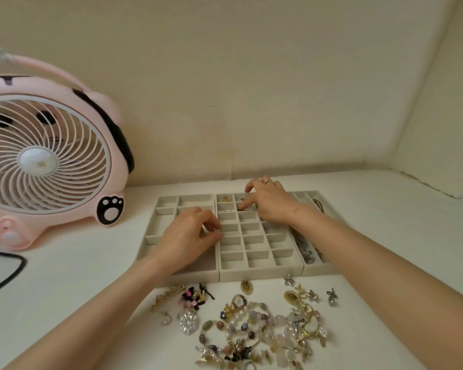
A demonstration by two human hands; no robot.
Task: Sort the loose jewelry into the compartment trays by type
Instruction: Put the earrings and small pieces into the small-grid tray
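Note:
Three grey compartment trays lie side by side on the white table: a left tray (169, 202), a middle grid tray (254, 252) and a right tray (304, 195). My left hand (189, 237) rests over the seam between the left and middle trays, fingers curled, holding nothing that I can see. My right hand (269, 202) reaches over the far part of the middle tray, its index finger pointing down into a small cell; whether it pinches something is hidden. A gold piece (224, 199) sits in a far cell. A heap of loose jewelry (262, 327) lies in front of the trays.
A pink fan (46, 158) stands at the left on the table. A dark-rimmed object (3, 271) lies at the left edge. Chains (305, 249) lie in the right tray's long slot. A silver star charm (289, 280) and a gold oval brooch (245, 286) lie just in front of the trays.

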